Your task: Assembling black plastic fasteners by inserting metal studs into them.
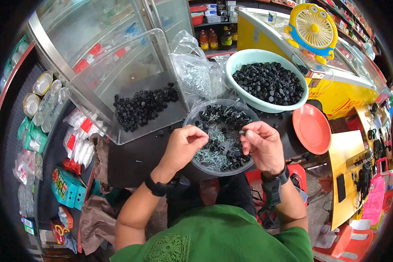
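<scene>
Both my hands are over a clear round bowl [189, 119] on the dark table. Loose silver screws [212, 153] and small black plastic caps [225, 114] lie mixed in it. At the bowl's left rim, my left hand [184, 145] has thumb and fingers pinched together; what they hold, if anything, is hidden. Over the right side, my right hand [265, 146] pinches a small dark part [243, 132] between thumb and forefinger. Its other fingers curl in near more black pieces.
Left of the bowl, a tilted clear bin [150, 124] holds black caps. A pale green basin [266, 106] heaped with black parts stands behind right, beside a red plate [311, 129]. Behind the bowl is a plastic bag of screws [194, 81]. A yellow fan [313, 29] stands on a freezer.
</scene>
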A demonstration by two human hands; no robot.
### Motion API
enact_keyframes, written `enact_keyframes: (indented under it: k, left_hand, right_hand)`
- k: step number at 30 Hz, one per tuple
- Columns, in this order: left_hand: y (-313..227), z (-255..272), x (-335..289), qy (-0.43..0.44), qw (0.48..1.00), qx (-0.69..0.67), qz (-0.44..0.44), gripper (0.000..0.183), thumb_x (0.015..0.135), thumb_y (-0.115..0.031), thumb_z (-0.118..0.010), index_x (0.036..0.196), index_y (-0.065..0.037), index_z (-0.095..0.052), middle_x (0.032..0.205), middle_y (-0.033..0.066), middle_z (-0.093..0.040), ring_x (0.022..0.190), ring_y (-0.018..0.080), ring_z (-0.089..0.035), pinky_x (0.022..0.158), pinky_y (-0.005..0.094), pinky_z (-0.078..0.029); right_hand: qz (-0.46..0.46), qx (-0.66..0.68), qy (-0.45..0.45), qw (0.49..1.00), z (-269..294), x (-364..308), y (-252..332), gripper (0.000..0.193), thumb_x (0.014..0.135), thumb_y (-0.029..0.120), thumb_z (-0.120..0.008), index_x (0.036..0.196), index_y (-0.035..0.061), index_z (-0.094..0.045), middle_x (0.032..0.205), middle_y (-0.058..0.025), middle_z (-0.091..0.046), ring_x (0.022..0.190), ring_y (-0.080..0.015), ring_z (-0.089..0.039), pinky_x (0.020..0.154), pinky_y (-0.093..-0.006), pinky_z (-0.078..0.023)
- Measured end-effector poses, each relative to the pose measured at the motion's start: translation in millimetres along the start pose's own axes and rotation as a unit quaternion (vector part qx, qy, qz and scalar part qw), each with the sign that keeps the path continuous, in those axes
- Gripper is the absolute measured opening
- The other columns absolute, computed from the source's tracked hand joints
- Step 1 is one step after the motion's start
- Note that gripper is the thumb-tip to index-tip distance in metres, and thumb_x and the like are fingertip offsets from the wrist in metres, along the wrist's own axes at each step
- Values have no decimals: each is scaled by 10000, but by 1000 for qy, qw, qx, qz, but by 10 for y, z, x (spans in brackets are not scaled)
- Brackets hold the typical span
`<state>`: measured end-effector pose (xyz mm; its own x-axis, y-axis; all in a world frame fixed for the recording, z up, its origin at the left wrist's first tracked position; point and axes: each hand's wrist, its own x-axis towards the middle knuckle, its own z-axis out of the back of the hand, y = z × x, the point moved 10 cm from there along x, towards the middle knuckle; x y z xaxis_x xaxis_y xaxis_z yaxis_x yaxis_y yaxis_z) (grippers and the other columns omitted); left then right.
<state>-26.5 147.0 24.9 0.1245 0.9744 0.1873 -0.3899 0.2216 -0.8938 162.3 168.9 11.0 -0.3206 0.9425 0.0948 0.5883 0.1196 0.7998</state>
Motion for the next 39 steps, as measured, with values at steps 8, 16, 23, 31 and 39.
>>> enact_keyframes:
  k: [8,16,23,31,39]
  left_hand:
    - [-88,-515,9,77,921,368,-101,225,696,-13,-679,915,-52,-645,865,129,-546,830,303,-588,729,393,-472]
    - [-123,-305,43,40,982,183,-30,208,697,-9,-679,902,-25,-647,805,106,-592,720,215,-631,640,316,-499]
    - [-546,-254,-59,-22,988,128,-88,198,687,8,-663,882,-9,-631,762,89,-581,614,166,-600,553,276,-477]
    - [-473,-152,-157,-58,993,58,-80,189,678,-11,-680,852,-26,-609,757,84,-559,579,186,-574,531,304,-465]
    - [-660,-178,-220,-56,987,83,-125,217,723,37,-671,929,-6,-618,838,65,-607,739,134,-641,590,256,-511]
  right_hand:
    - [14,-17,-10,1000,97,-67,-3,130,848,-35,-614,977,-27,-599,801,-84,-642,656,-131,-627,541,-242,-532]
    - [-13,-36,2,999,60,-140,-148,135,854,-49,-598,987,-30,-597,868,-112,-656,716,-143,-633,587,-242,-528]
    - [69,-164,54,983,-296,-179,-152,124,881,-16,-584,1004,-3,-587,1010,-96,-654,840,-119,-616,661,-227,-513]
    - [109,-63,73,989,-298,-241,-81,155,878,-30,-578,1032,-15,-580,1060,-136,-645,876,-129,-617,712,-249,-526]
    - [95,-140,86,982,-380,-274,-104,159,875,-21,-591,1033,-20,-580,1060,-134,-645,898,-137,-625,720,-256,-533]
